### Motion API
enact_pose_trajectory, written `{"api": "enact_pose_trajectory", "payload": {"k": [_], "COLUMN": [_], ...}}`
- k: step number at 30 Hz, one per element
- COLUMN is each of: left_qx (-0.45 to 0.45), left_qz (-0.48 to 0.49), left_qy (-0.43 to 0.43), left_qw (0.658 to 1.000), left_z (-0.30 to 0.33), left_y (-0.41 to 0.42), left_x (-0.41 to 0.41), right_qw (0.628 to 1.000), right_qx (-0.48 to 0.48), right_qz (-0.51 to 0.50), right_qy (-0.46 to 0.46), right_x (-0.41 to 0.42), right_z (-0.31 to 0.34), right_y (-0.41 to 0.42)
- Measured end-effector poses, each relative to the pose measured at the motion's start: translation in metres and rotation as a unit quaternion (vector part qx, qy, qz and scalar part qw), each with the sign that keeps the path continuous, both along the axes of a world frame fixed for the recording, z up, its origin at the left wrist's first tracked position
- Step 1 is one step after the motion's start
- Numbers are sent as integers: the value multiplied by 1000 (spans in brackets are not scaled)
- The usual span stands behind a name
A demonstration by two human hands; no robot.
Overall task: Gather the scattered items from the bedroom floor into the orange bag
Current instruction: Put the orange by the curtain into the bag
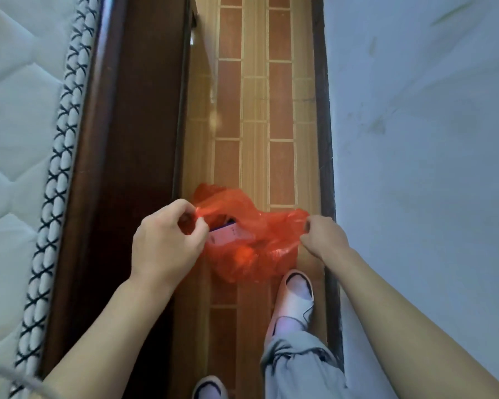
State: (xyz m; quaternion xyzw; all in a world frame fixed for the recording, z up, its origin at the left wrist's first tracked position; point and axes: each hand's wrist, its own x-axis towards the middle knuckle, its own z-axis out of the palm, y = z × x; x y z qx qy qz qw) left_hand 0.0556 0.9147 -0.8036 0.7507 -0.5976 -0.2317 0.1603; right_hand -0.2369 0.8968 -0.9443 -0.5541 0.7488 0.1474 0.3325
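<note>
Nearest in view, a slippered foot shows at the bottom edge, and just beyond it to the right a second foot in a white slipper stands on the floor below a grey trouser leg. Past the slipper, the orange bag is held over the tiled floor, in the narrow strip between the bed on the left and the wall on the right. The left hand has its fingers curled, pinching the bag's left edge; the right hand pinches the right edge with curled fingers, so the mouth is stretched open between them. Inside the mouth a pale flat packet with a dark blue edge shows, and something orange lies lower in the bag, too blurred to name. On the left runs the dark wooden bed frame with a quilted white mattress on it. On the right, a dark skirting board runs below the pale scuffed wall.
</note>
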Motion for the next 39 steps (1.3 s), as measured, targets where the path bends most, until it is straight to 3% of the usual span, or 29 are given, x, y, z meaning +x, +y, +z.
{"api": "enact_pose_trajectory", "payload": {"k": [5,10,15,20,24,28,34,39], "left_qx": [29,66,86,97,103,106,120,124], "left_qz": [7,3,17,26,28,36,44,32], "left_qy": [18,21,16,12,9,6,-7,-8], "left_qw": [999,998,996,995,994,994,992,992], "left_z": [79,125,136,131,127,125,141,166], "left_y": [27,38,36,30,25,19,14,15], "left_x": [5,10,12,14,13,9,6,-1], "right_qw": [994,995,996,996,996,993,998,972], "right_qx": [-59,-81,-79,-88,-29,28,-24,-124], "right_qz": [-63,-29,42,28,74,117,-14,-152], "right_qy": [-69,-52,24,5,-29,-3,-50,-132], "right_x": [24,47,54,41,39,37,34,35], "right_z": [64,97,103,92,85,80,104,159], "right_y": [29,39,45,31,9,-17,-14,-5]}}
